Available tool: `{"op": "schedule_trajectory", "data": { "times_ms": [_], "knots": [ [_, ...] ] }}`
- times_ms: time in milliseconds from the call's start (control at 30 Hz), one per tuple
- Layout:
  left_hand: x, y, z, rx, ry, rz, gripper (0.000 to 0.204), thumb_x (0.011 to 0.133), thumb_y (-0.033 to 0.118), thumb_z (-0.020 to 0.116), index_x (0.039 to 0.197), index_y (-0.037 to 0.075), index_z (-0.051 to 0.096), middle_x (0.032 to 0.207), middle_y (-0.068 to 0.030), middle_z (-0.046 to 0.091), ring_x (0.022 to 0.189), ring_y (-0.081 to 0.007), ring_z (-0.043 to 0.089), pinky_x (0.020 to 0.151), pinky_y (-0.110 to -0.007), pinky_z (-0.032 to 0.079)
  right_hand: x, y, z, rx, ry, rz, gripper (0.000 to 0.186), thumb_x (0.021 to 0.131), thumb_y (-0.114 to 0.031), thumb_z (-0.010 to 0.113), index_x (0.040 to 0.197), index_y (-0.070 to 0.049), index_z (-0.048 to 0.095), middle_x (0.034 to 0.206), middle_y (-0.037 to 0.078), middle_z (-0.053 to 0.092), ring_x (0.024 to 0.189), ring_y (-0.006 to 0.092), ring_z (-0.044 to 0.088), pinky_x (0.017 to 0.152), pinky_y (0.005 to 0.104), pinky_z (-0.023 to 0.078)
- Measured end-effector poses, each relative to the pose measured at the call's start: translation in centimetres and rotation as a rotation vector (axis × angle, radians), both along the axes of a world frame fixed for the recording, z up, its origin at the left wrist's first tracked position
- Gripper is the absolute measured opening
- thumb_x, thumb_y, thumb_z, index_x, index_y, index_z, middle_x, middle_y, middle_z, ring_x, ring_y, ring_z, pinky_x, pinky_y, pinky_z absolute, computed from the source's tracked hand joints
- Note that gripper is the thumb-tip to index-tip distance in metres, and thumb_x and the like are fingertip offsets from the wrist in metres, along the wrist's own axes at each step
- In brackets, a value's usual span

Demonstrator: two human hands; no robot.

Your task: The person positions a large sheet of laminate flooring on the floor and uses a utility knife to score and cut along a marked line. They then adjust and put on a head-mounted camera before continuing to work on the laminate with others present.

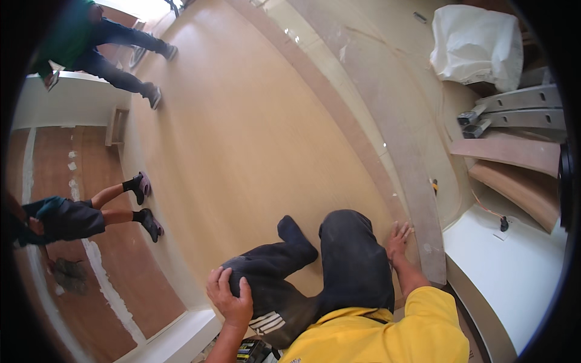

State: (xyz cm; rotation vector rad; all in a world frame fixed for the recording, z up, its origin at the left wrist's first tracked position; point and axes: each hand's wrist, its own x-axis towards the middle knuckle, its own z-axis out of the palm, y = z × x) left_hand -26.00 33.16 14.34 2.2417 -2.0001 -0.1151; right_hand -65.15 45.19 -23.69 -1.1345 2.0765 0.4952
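Note:
My left hand (pixel 232 297) rests on my bent left knee, fingers apart, holding nothing. Beside my right knee, my right hand (pixel 397 241) lies with spread fingers on the edge of the floor, next to a long grey-brown strip (pixel 431 242). I sit low in dark trousers (pixel 354 260), one dark-socked foot (pixel 296 235) on the broad tan, wood-like floor surface (pixel 242 139). A small yellow-and-black tool (pixel 434 186) lies beyond the strip; its kind is too small to make out.
Two other people stand at the left, one in dark trousers (pixel 115 51), one in shorts (pixel 72 221). On the right are a white sack (pixel 475 45), a metal ladder (pixel 523 109), curved boards (pixel 514 154), a white surface (pixel 508 272) and a cable with a black connector (pixel 503 224).

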Motion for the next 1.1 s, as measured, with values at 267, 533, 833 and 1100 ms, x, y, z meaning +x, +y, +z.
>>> {"op": "schedule_trajectory", "data": {
  "times_ms": [267, 533, 833, 1100],
  "knots": [
    [2.7, -4.5, 2.2, 0.331, 0.104, -0.134, 0.035, 0.076, 0.019, 0.075, 0.108, 0.007, 0.067, 0.121, -0.0152, 0.058, 0.121, -0.0386, 0.05, 0.105, -0.051, 0.037, -0.4, -4.8, 3.6, 0.158, -0.061, 0.03, 0.13, 0.055, -0.038, 0.096, 0.156, -0.007, 0.02, 0.16, 0.028, 0.016, 0.148, 0.0443, 0.019, 0.117, 0.0494, 0.034],
    [2.4, -6.7, 5.3, 0.61, 0.182, -0.044, 0.034, 0.083, 0.029, 0.068, 0.109, 0.007, 0.07, 0.12, -0.0145, 0.06, 0.121, -0.0351, 0.049, 0.105, -0.05, 0.036, 2.5, -24.5, 16.1, -0.173, -0.331, -0.133, 0.063, 0.086, -0.027, 0.07, 0.142, -0.006, 0.05, 0.146, 0.024, 0.048, 0.133, 0.0386, 0.048, 0.112, 0.0454, 0.039],
    [1.2, -9.5, 16.3, 0.982, 0.519, -0.101, 0.038, 0.09, 0.03, 0.067, 0.117, 0.003, 0.068, 0.123, -0.0193, 0.066, 0.121, -0.0352, 0.059, 0.103, -0.046, 0.046, 9.9, -28.0, 50.0, -0.362, -0.762, -0.263, 0.048, 0.089, -0.031, 0.068, 0.127, -0.003, 0.063, 0.107, 0.021, 0.071, 0.101, 0.0327, 0.069, 0.088, 0.0391, 0.053],
    [7.6, -14.4, 17.9, 0.895, 0.417, 0.13, 0.038, 0.093, 0.032, 0.062, 0.118, 0.005, 0.068, 0.108, -0.0206, 0.071, 0.104, -0.0379, 0.067, 0.091, -0.044, 0.052, -5.5, -10.1, 51.2, -0.004, -0.081, -0.544, 0.037, 0.084, -0.028, 0.066, 0.104, 0.001, 0.072, 0.099, 0.024, 0.072, 0.094, 0.0352, 0.071, 0.084, 0.0425, 0.054]
  ]
}}
